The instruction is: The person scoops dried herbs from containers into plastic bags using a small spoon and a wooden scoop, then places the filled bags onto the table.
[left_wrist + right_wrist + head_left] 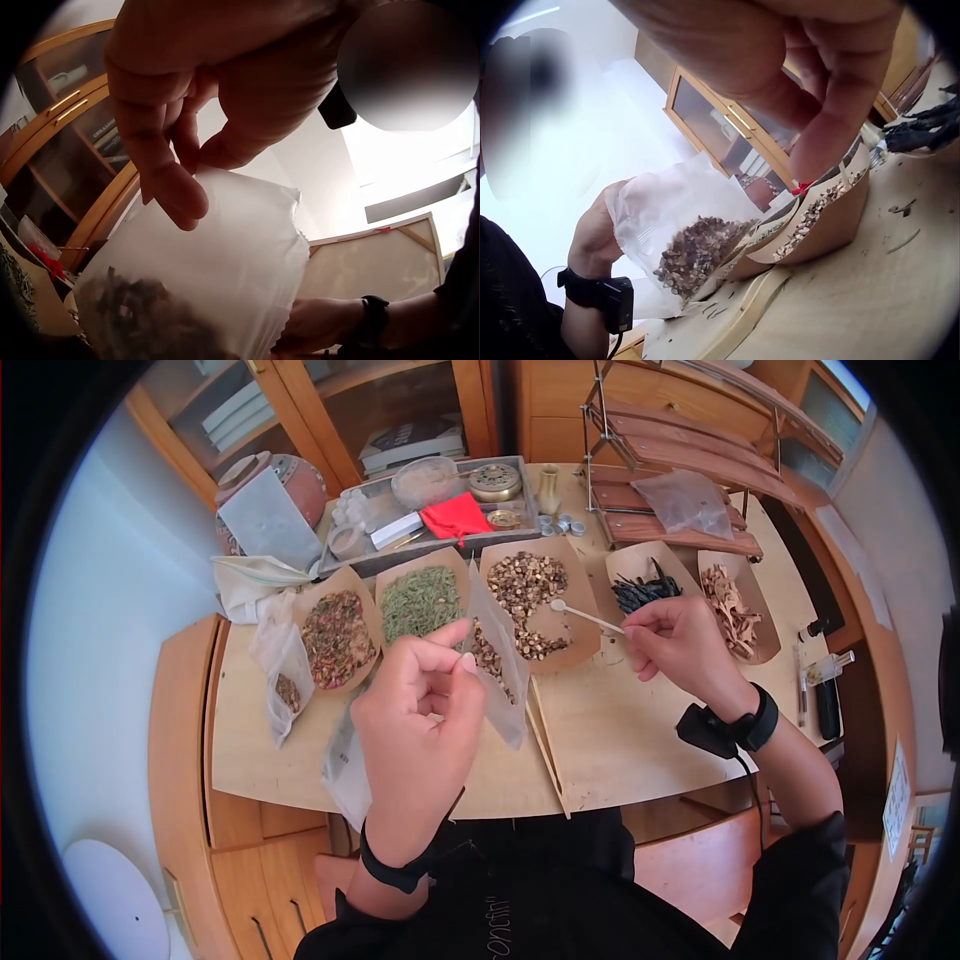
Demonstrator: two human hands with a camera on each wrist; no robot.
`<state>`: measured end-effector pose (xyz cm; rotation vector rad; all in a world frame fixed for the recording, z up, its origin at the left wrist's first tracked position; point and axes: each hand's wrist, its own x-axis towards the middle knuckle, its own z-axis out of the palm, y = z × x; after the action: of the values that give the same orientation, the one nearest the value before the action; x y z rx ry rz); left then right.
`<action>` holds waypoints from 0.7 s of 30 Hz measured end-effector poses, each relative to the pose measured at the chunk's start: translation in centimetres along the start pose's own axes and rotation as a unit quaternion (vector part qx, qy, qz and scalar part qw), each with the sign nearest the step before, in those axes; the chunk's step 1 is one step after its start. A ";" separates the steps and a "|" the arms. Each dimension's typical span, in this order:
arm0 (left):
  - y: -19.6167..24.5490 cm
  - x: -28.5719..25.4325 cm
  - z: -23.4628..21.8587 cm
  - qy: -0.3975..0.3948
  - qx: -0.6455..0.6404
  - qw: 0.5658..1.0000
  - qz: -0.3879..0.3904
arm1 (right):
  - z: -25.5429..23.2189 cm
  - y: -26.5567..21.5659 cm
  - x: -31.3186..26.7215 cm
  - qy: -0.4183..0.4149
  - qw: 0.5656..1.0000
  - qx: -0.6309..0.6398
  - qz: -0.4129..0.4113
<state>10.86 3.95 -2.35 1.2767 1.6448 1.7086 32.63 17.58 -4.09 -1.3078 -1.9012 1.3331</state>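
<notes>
My left hand (418, 710) pinches the top edge of a translucent pouch (240, 225) and holds it up over the table's middle. Brown and pale chopped pieces (697, 251) fill the lower part of the pouch. My right hand (685, 645) pinches the handle of a small pale spoon (590, 616) between thumb and fingers. The spoon's round bowl lies over a kraft paper tray (583, 580) of the same chopped pieces. In the right wrist view the right hand (832, 97) hangs above the tray's edge.
More paper trays hold green dried herb (420, 600), reddish dried mix (338, 640), black strips (645, 588) and tan shavings (730, 610). A filled pouch (285, 685) lies at left. Wooden tongs (545, 750) lie near the front edge. Behind stand a grey tray (335, 565) and a folding rack (680, 480).
</notes>
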 end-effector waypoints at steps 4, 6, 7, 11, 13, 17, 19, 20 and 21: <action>0.0 0.1 0.0 -0.005 -0.017 1.000 0.018 | 1.1 0.6 1.0 -0.025 0.997 0.070 0.006; 0.1 0.0 -0.1 -0.010 -0.003 1.000 0.015 | 1.7 1.0 1.6 -0.056 0.996 0.072 0.024; 0.1 -0.1 -0.2 -0.014 0.009 1.000 0.010 | 1.9 0.9 1.8 -0.063 0.994 0.081 0.025; 0.3 -0.1 -0.6 -0.041 0.043 0.998 -0.012 | 2.5 0.9 2.6 -0.075 0.988 0.130 0.038; 0.2 -0.1 -0.8 -0.038 0.043 0.998 -0.008 | 2.7 1.1 2.9 -0.074 0.979 0.182 0.061; 0.1 0.0 -1.0 -0.031 0.052 0.998 -0.004 | 3.0 1.6 3.0 -0.064 0.969 0.227 0.075; -0.1 0.0 -1.1 -0.031 0.050 0.998 0.001 | 2.9 1.8 2.9 -0.062 0.967 0.236 0.076; -0.2 0.0 -1.0 -0.029 0.049 0.998 0.001 | 2.8 1.7 2.8 -0.063 0.967 0.234 0.075; -0.2 0.0 -0.8 -0.012 0.036 0.999 0.005 | 2.8 1.7 2.7 -0.059 0.965 0.242 0.079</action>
<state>10.12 3.60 -2.44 1.3356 1.7018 1.6471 30.01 18.84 -7.15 -1.1605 -1.4278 1.8471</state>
